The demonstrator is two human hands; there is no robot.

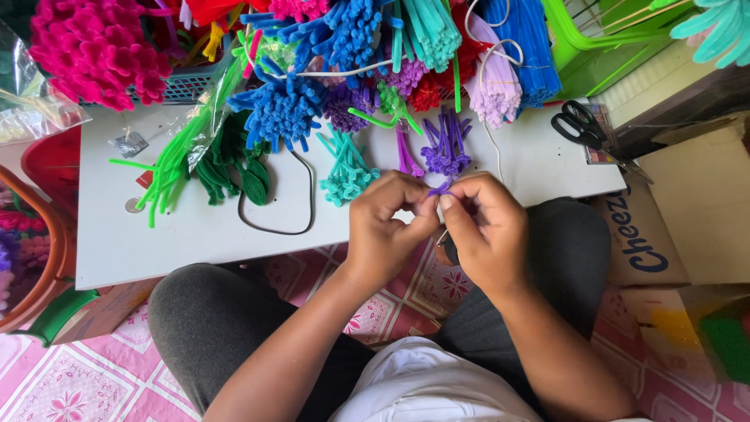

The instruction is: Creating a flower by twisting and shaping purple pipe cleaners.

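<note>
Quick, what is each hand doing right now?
Left hand: closed, pinching the purple pipe cleaner piece.
Right hand: closed, pinching the same purple piece from the other side.

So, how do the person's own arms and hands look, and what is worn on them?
Both forearms are bare: no sleeves, watch or bracelet show. The left hand and right hand wear no gloves, and I see no rings. Fingernails are short and unpainted. Only a white shirt and dark grey trousers are worn.
</note>
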